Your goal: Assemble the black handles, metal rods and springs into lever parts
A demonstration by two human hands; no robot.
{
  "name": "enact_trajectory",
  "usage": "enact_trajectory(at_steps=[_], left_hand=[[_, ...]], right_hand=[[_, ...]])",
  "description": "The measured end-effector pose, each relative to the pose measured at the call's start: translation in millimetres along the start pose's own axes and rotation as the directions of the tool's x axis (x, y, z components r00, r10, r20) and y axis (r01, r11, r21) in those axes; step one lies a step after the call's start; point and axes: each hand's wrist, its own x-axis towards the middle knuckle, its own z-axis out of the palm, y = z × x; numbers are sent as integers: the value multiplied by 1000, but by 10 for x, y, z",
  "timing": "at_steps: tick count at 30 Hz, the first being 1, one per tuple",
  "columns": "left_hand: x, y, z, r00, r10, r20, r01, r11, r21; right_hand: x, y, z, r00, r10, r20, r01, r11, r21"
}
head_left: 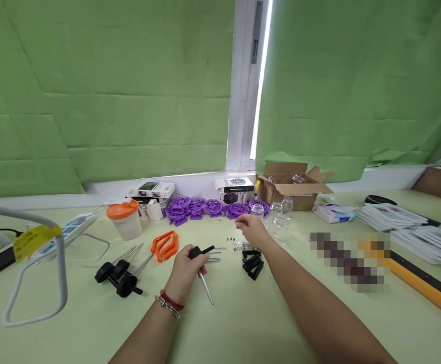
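Now left hand (184, 272) grips black-headed rod (206, 290); right hand (253, 230) beyond, pinched, hold unclear.

Premises consistent with a small assembly workshop. Evidence on the worktop (239, 323): an open cardboard box (296, 202); left of the box, several matching purple parts (180, 203); farther left, a power strip (77, 225); nearer and left of the box, grouped black parts (256, 271) and springs (248, 246); right of the box, stacked white packs (389, 216).

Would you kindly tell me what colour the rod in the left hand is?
The rod is silver-grey, as the head view shows.
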Motion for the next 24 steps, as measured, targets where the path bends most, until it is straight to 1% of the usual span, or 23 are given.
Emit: enact_trajectory(at_steps=[1,2,3,4,5,6,8,10,14,16,17,18,19,20,21,22,23,24], left_hand=[[-7,11,-3,999,22,-25,-22,1000,10],[-10,22,-6,998,40,-56,-38,999,24],[-10,30,-11,994,53,-93,-49,998,43],[-4,33,-18,990,58,-131,-50,997,64],[8,29,-29,985,58,-164,-44,996,83],[25,17,-43,980,56,-193,-36,994,102],[68,-27,-77,972,51,-229,-19,990,139],[109,-85,-110,969,55,-239,-16,986,164],[121,-155,-104,974,65,-215,-22,980,198],[87,-149,-58,983,61,-173,-26,980,199],[64,-138,-31,988,61,-145,-34,983,183],[41,-123,-5,992,64,-109,-47,987,154],[19,-106,16,994,74,-75,-65,991,118],[-1,-88,31,995,92,-45,-88,993,82],[-19,-71,39,993,114,-17,-113,992,55],[-34,-54,40,990,139,4,-139,989,41],[-47,-39,34,985,169,25,-170,985,44],[-58,-25,24,978,202,55,-205,977,63]], right_hand=[[-117,-97,-26,1000,-10,3,9,997,71],[-258,-199,-47,999,-33,30,25,967,254],[-416,-301,-62,995,-80,64,48,917,397],[-583,-397,-71,985,-142,92,82,876,476],[-746,-483,-73,964,-228,139,129,853,506],[-898,-552,-68,943,-301,140,193,841,505],[-1134,-637,-35,895,-435,102,354,828,434],[-1264,-651,27,853,-515,85,448,805,389],[-1292,-574,175,804,-589,79,539,779,321],[-1261,-525,222,795,-607,1,577,755,312],[-1244,-502,234,803,-594,-54,578,751,319],[-1228,-479,239,823,-559,-100,557,757,342],[-1211,-456,239,857,-500,-127,507,770,388],[-1193,-433,237,900,-417,-128,426,779,460],[-1173,-410,234,943,-315,-104,319,773,549],[-1150,-388,232,976,-209,-58,197,742,641],[-1125,-366,232,994,-110,-6,80,685,724],[-1100,-346,233,999,-31,45,-17,612,791]])
